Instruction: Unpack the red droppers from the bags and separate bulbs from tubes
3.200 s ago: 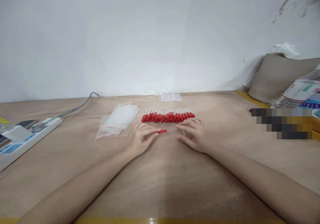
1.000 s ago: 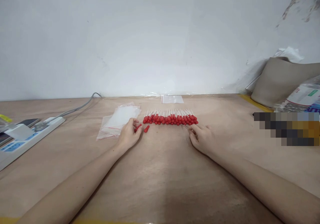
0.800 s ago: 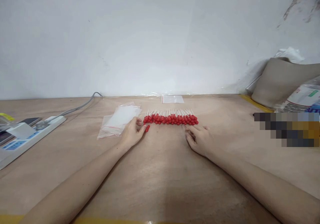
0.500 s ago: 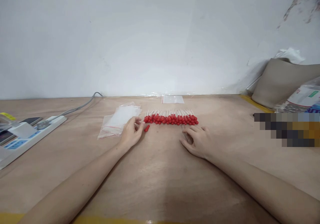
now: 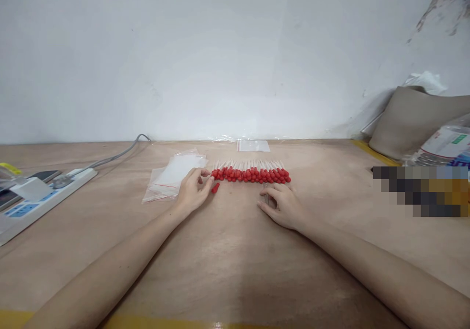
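Note:
A row of dropper-like pieces with red bulbs lies across the table, thin pale tips toward the wall. My left hand rests at the row's left end, fingers bent and apart, the tips by the outermost red bulbs. One loose red bulb lies just below that end, near my left thumb. In front of the row's right part, my right hand is curved on the table with thumb and fingers apart. Clear slender pieces, perhaps glass tubes, show beneath its fingers, partly hidden; a grip on them is not visible.
Clear zip bags lie stacked left of my left hand. Another bag is near the wall. At far left are a power strip and a phone. A plastic bottle and a grey-brown container stand at right.
My right hand has shifted slightly left, its thumb and fingers still around the clear pieces. My left hand has barely moved; the row and loose bulb look the same.

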`<action>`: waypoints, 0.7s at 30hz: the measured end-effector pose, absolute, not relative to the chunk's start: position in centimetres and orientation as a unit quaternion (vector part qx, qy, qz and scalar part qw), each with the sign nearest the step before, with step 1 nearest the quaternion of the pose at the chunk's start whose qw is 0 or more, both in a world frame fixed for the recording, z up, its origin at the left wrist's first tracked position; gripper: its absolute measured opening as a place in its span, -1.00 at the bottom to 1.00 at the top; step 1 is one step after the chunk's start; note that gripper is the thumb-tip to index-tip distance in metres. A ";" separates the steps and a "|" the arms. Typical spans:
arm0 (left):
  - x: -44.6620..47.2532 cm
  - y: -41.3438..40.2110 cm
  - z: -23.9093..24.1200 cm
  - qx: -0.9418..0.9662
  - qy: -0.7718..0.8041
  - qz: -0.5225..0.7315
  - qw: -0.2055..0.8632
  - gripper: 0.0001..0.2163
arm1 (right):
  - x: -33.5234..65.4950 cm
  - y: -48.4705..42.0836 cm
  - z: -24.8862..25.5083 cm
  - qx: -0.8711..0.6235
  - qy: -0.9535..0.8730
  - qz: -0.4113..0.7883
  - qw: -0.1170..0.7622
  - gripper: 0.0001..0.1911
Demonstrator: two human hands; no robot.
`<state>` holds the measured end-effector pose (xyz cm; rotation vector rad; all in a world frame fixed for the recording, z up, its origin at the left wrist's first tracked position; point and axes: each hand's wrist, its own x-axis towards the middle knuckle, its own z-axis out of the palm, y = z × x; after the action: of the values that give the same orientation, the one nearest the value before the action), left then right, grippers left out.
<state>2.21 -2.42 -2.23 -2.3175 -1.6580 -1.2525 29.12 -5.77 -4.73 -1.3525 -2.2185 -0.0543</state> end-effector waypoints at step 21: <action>5.1 1.4 -0.7 -0.855 -0.425 -0.296 0.010 -0.76 | 26.6 -5.3 -4.2 -0.496 -0.827 -0.013 0.265 -0.71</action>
<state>5.13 1.43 -0.70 -2.6703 -1.3284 -0.9238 26.62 -5.30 -4.23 -1.3392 -2.2349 -0.0341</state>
